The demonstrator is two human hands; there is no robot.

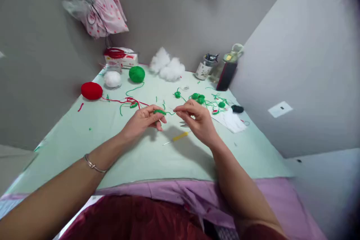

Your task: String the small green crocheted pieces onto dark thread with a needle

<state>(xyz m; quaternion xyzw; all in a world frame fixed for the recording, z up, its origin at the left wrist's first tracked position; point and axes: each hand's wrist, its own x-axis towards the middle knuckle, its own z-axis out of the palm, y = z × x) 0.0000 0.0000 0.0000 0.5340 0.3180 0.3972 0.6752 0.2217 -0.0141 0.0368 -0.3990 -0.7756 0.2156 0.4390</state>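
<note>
Between the thumb and fingers of my left hand (pixel 144 118) is a small green crocheted piece (pixel 159 112). A strand of green yarn (pixel 170 113) runs from it to my right hand (pixel 195 118), whose thumb and forefinger are pinched together at the strand's end. Whether a needle is also in that pinch is too small to tell. On the table below lies a crochet hook (pixel 180 137) with a yellow handle, its metal tip pointing left. Scissors (pixel 184 124) show partly from beneath my right hand.
Red (pixel 91 90), white (pixel 112 79) and green yarn balls (pixel 137 74) sit at the back left. White stuffing (pixel 168 65) lies against the wall. Several small green pieces (pixel 198 98), yarn scraps and white tissue (pixel 233 120) are at right, before a pen cup (pixel 203 70) and bottle (pixel 225 68).
</note>
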